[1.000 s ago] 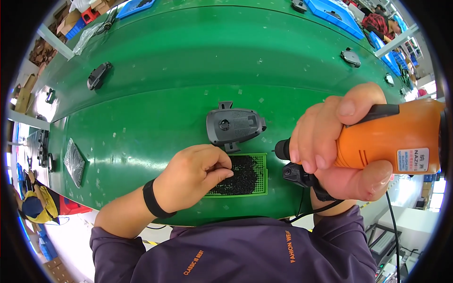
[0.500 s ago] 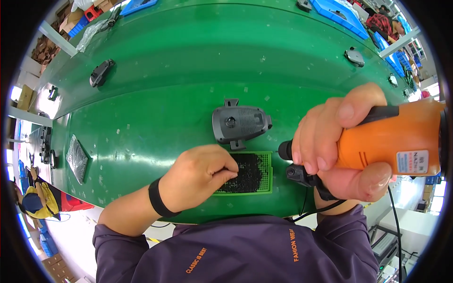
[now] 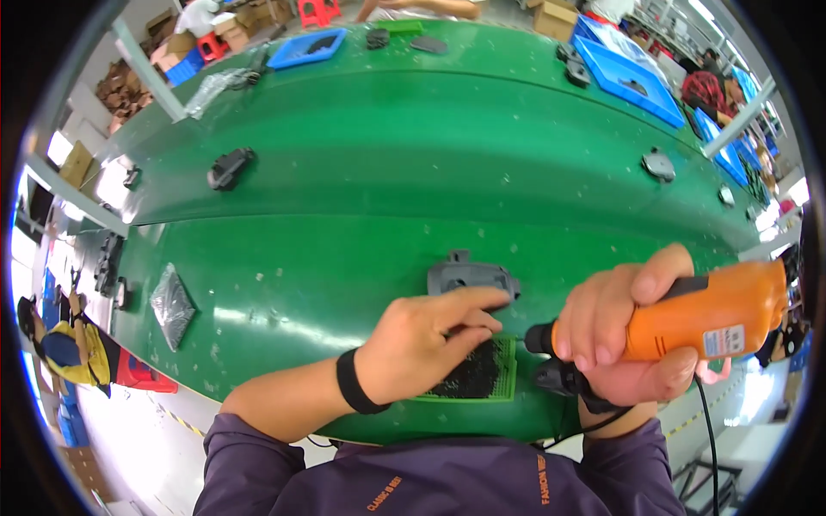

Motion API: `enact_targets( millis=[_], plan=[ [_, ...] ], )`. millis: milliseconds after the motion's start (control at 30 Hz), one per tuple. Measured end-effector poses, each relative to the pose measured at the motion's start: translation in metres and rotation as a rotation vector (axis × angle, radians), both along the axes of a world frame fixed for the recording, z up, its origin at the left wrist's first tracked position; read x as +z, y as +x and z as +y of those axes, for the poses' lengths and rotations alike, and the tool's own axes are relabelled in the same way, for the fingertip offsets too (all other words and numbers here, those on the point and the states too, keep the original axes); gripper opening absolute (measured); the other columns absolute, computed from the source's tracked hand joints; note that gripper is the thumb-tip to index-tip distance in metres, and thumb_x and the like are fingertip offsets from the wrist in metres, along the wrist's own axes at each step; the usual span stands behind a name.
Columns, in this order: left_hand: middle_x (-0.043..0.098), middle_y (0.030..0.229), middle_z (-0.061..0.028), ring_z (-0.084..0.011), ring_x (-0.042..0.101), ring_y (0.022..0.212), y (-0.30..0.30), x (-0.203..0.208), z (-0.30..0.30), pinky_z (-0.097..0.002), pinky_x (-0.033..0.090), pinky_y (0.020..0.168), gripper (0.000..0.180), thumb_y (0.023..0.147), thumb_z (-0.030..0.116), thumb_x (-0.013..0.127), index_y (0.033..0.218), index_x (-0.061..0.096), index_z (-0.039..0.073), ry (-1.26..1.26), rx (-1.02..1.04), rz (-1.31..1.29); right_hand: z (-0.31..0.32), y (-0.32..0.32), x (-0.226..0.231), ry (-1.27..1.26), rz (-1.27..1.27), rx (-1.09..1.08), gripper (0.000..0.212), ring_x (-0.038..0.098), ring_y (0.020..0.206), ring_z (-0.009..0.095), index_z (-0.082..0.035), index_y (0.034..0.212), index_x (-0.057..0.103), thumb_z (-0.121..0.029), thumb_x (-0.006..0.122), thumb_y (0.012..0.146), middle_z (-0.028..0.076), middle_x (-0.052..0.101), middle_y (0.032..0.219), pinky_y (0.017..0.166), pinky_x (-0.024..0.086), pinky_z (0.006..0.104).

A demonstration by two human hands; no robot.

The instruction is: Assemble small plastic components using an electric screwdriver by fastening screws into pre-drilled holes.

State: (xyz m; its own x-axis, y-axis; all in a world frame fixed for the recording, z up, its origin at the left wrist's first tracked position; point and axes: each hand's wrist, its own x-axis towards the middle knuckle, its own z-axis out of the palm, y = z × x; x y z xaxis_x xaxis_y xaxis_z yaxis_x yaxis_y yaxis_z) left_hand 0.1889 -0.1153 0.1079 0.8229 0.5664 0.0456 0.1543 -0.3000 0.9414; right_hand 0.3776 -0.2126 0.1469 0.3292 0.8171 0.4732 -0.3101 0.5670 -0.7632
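My right hand (image 3: pixel 615 335) is wrapped around an orange electric screwdriver (image 3: pixel 680 320), its black nose and thin bit pointing left. The bit is near the far right corner of a shallow green tray (image 3: pixel 514 378) filled with tiny black pieces, likely screws. Above the tray's far side is my left hand (image 3: pixel 426 340). Its index finger reaches out along the near edge of a grey plastic housing (image 3: pixel 469 275), while thumb and middle finger are pinched together. Anything held in that pinch is too small to make out. My left hand covers part of the housing and the tray.
A clear bag of dark parts (image 3: pixel 172 305) lies at the left on the green table. Farther back are a dark device (image 3: pixel 231 168), a grey device (image 3: pixel 659 165) and blue trays (image 3: pixel 307 50). A black cable (image 3: pixel 705 430) hangs at the right. Another person (image 3: pixel 64 348) is at far left.
The view has tilted up, showing more of the far table. My left hand has moved away from over the tray to the housing's near edge, its index finger straightening. My right hand still holds the screwdriver.
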Motion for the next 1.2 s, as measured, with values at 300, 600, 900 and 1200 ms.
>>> enact_targets(
  millis=[300,600,900,1200],
  plan=[
    [0.074,0.088,-0.0083,-0.0258,0.071,0.082,0.004,-0.006,0.009,-0.0355,0.055,0.075,0.053,0.078,-0.007,0.074,0.130,0.066,0.003,0.322,-0.072,-0.109,0.014,0.009,-0.010,0.156,-0.092,0.188,0.063,0.060,0.055,0.018,-0.011,0.121,0.043,-0.060,0.069,0.092,0.002,0.059,0.069,0.054,0.054,0.0345],
    [0.071,0.084,-0.0090,-0.0274,0.070,0.080,0.005,-0.012,0.003,-0.0377,0.054,0.074,0.051,0.077,-0.005,0.075,0.127,0.068,0.003,0.398,-0.132,-0.190,0.006,0.003,-0.008,0.125,-0.091,0.172,0.061,0.060,0.056,0.018,-0.012,0.121,0.043,-0.058,0.070,0.092,0.002,0.059,0.071,0.057,0.055,0.0344],
    [0.075,0.104,-0.0124,-0.0323,0.071,0.106,0.008,0.003,0.004,-0.0420,0.054,0.094,0.041,0.075,-0.008,0.076,0.114,0.073,0.004,0.432,0.027,-0.141,0.009,0.011,-0.007,0.084,-0.166,0.100,0.060,0.058,0.055,0.018,-0.009,0.122,0.046,-0.054,0.071,0.092,0.003,0.058,0.069,0.055,0.054,0.0342],
    [0.075,0.106,-0.0124,-0.0336,0.068,0.116,0.002,-0.015,0.027,-0.0412,0.055,0.098,0.022,0.076,-0.005,0.077,0.096,0.072,0.003,0.663,-0.108,-0.006,0.023,0.015,-0.016,-0.156,-0.175,-0.145,0.061,0.055,0.053,0.017,-0.002,0.120,0.049,-0.053,0.066,0.091,0.006,0.058,0.067,0.051,0.050,0.0326]
  ],
)
